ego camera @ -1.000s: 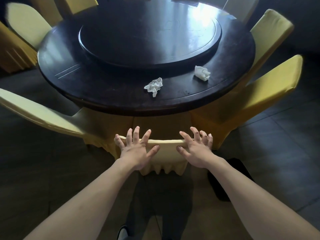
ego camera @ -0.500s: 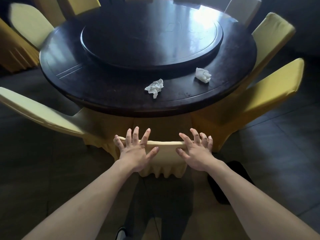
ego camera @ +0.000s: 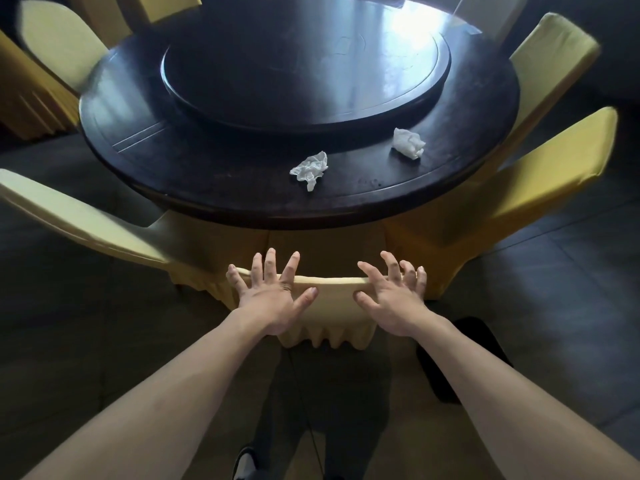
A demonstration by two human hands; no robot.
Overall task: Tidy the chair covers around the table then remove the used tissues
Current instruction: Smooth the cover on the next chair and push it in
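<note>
Hardly anything has moved over the last second: both hands sit where they were on the top edge of the chair cover [ego camera: 329,299] in front of me, at six o'clock of the round surface [ego camera: 221,188]. My left hand [ego camera: 273,299] lies flat with fingers spread over the cloth, and my right hand [ego camera: 391,299] is spread too, fingertips slightly bent over the back's top, so neither grip pinches anything. I judge I am smoothing this cover, with the tidying step not finished. Two crumpled tissues wait untouched on the dark wood, one [ego camera: 310,168] near the edge at six o'clock, the other [ego camera: 408,143] towards four o'clock. No writing or brand is readable.
</note>
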